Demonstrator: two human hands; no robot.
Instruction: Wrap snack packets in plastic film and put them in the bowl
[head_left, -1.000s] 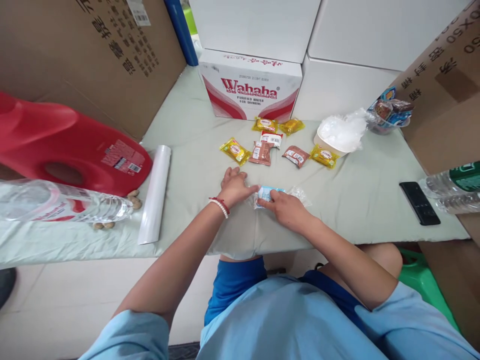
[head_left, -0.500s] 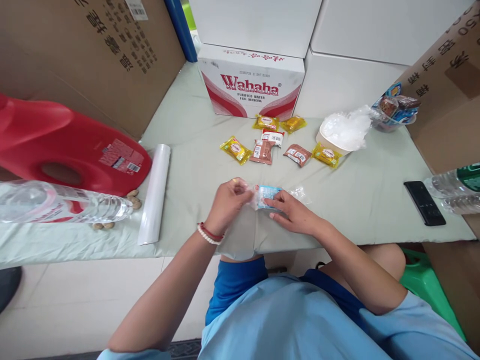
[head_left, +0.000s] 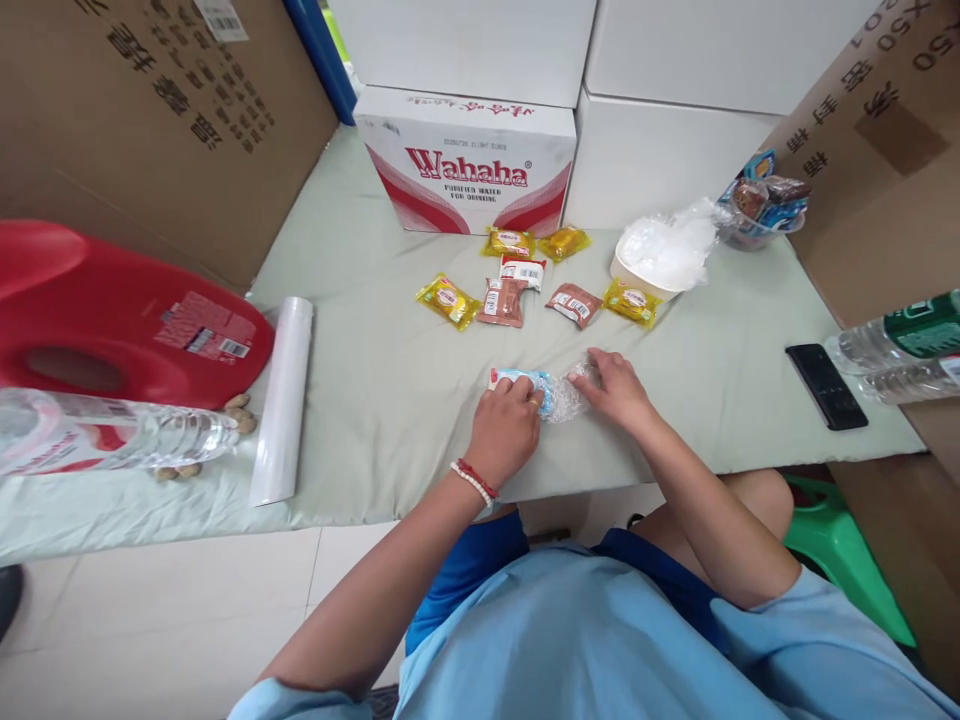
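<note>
A small blue-and-white packet (head_left: 544,384) lies on the cloth near the table's front edge, with clear crinkled plastic film (head_left: 571,398) about it, bunched at its right end. My left hand (head_left: 507,425) presses down on the packet from above, fingers curled over it and covering much of its front side. My right hand (head_left: 616,388) pinches the film at the right between thumb and fingers. Beyond my hands lie yellow-wrapped snacks (head_left: 448,301), brown-wrapped snacks (head_left: 574,304) and a red-and-white packet (head_left: 523,272).
At left are a roll of film (head_left: 283,400), a red jug (head_left: 135,310), a water bottle (head_left: 112,435) and several nuts (head_left: 238,412). A Wahaha box (head_left: 469,165) stands behind. Rightward are a tub holding white plastic (head_left: 664,250), a snack bowl (head_left: 761,225), a phone (head_left: 826,386) and bottles (head_left: 900,335).
My left hand has gone from pulling film at the packet's left end to pressing on the packet. My right hand has shifted off the packet to the film at its right.
</note>
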